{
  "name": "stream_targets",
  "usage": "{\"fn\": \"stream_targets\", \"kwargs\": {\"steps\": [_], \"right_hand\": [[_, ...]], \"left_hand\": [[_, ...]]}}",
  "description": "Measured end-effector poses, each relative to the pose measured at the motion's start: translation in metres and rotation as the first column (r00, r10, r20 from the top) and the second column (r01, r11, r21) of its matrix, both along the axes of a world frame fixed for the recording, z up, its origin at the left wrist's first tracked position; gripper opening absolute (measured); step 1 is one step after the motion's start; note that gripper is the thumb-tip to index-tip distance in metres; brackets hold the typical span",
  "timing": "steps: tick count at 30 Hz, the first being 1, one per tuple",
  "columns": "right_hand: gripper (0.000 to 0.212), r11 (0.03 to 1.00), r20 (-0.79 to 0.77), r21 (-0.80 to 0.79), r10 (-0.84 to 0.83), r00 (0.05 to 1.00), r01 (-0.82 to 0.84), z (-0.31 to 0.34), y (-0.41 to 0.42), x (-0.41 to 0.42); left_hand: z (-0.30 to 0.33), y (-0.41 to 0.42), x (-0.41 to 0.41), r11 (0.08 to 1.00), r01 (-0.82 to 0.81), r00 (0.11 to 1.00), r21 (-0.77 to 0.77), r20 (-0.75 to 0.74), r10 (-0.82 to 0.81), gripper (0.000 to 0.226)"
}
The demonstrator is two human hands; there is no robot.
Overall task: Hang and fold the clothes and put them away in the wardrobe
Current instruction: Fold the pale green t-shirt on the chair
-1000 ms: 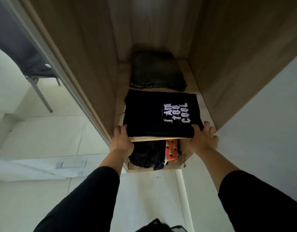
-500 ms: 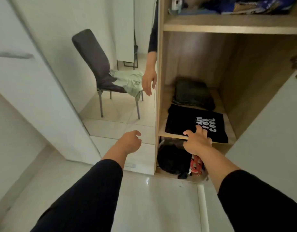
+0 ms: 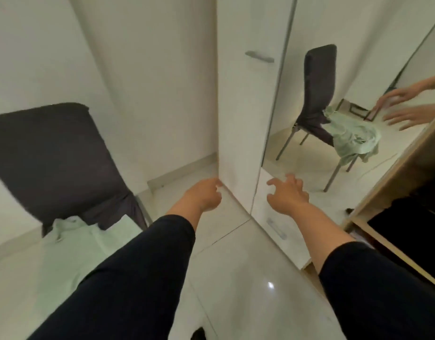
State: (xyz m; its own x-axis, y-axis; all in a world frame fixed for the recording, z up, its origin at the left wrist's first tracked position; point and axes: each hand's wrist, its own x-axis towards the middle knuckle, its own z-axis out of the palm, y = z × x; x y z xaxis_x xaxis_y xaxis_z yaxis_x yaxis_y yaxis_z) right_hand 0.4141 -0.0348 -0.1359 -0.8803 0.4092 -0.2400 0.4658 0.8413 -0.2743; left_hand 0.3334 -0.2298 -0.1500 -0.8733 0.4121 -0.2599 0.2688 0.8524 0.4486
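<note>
Setting: pale glossy tiled floor [image 3: 236, 285] and white walls; a white wardrobe door with a grey bar handle [image 3: 246, 99] stands at centre frame.
Mirror: mirrored wardrobe panel [image 3: 334, 69], upper right, reflecting the chair, the garment and both hands.
Chair: dark grey fabric-covered chair [image 3: 52, 163] at left of frame, backrest toward the viewer.
Task garment: crumpled pale green garment [image 3: 72, 241] lies on the chair seat at lower left, partly hidden by the backrest and the left sleeve.
Wardrobe interior: light wooden shelf edge [image 3: 393, 249] at lower right; folded black clothing [image 3: 412, 224] rests on it, details too dark to tell.
Left hand [image 3: 204, 195]: centre frame, fingers loosely curled, holding nothing, above the floor near the door's lower corner.
Right hand [image 3: 287, 195]: just right of centre, fingers spread apart, holding nothing, before the mirrored panel.
Sleeves: both forearms wear black sleeves [image 3: 128, 278].
</note>
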Motion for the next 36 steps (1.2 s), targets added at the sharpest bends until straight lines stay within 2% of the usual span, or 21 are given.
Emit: {"fn": "stream_targets", "kwargs": {"steps": [4, 9, 15, 21, 26, 31, 36], "right_hand": [[0.047, 0.974, 0.040, -0.048, 0.224, 0.974, -0.222, -0.017, -0.083, -0.022], [0.049, 0.888, 0.057, -0.081, 0.458, 0.887, -0.453, -0.027, -0.185, -0.040], [0.047, 0.780, 0.098, -0.110, 0.625, 0.774, -0.616, -0.049, -0.287, -0.046], [0.046, 0.739, 0.164, -0.119, 0.673, 0.721, -0.663, -0.082, -0.362, -0.058], [0.047, 0.748, 0.267, -0.139, 0.659, 0.703, -0.649, -0.115, -0.406, -0.073], [0.042, 0.736, 0.241, -0.178, 0.676, 0.697, -0.653, -0.160, -0.445, -0.104], [0.045, 0.751, 0.258, -0.178, 0.659, 0.707, -0.636, -0.225, -0.472, -0.151]], "left_hand": [[-0.015, -0.100, 0.027, 0.974, -0.217, 0.974, -0.060, 0.046, 0.220, 0.042], [-0.028, -0.211, 0.061, 0.882, -0.461, 0.879, -0.097, 0.085, 0.469, 0.043], [-0.057, -0.307, 0.095, 0.766, -0.634, 0.752, -0.101, 0.146, 0.642, 0.042], [-0.089, -0.376, 0.092, 0.733, -0.675, 0.709, -0.087, 0.197, 0.677, 0.041], [-0.116, -0.421, 0.070, 0.739, -0.670, 0.700, -0.079, 0.267, 0.663, 0.041], [-0.157, -0.464, 0.029, 0.750, -0.658, 0.713, -0.073, 0.263, 0.651, 0.042], [-0.216, -0.487, -0.021, 0.771, -0.632, 0.728, -0.084, 0.277, 0.627, 0.043]]}}
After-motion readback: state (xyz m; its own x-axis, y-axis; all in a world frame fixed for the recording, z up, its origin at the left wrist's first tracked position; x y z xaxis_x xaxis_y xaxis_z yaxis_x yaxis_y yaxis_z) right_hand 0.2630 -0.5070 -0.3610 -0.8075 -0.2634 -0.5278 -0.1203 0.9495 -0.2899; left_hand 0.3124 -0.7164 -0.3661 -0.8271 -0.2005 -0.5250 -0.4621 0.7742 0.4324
